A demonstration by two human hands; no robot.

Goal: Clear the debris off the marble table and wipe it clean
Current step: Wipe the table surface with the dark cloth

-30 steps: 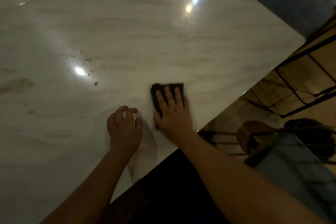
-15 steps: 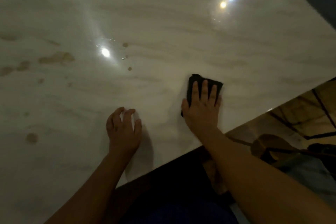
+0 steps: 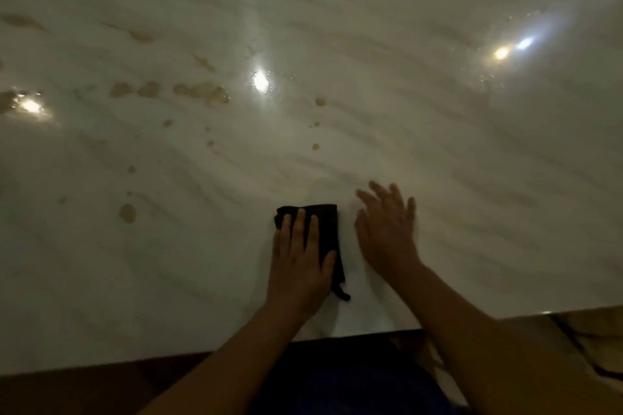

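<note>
Nearest, by the front edge of the marble desk [image 3: 472, 246]: left hand [image 3: 298, 263] flat, fingers extended, pressing down on a folded black cloth [image 3: 325, 229], not gripped from below so far as visible. Just beside it, right hand [image 3: 387, 232] spread open, blurred, holding nothing; contact with the surface cannot be told. Probably soft, light and limp, likely to bunch under a pinch; best driven by a flat palm across the middle. Farther out, brown spill stains [image 3: 205, 92] and scattered droplets [image 3: 315, 146], well apart from the cloth, not yet wiped. Glossy slab, probably slippery where wet.
</note>
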